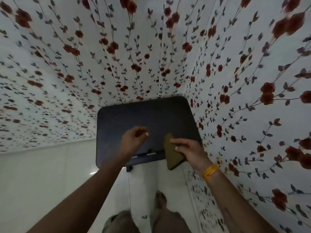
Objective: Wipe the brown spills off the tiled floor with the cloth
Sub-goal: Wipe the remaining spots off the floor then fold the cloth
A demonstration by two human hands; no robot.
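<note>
My right hand (188, 148) grips a folded olive-green cloth (171, 153) between thumb and fingers, above the near right corner of a small dark table (127, 118). My left hand (133, 140) hovers over the table top, fingers loosely curled, holding nothing. The white tiled floor (50, 182) spreads below and to the left. No brown spill shows on the visible tiles. The view is blurred.
Floral curtains (151, 47) with red flowers hang behind the table and along the right side (252, 115). The table's dark leg (129, 169) stands just ahead of my bare foot (160, 200). A yellow band (210, 171) circles my right wrist.
</note>
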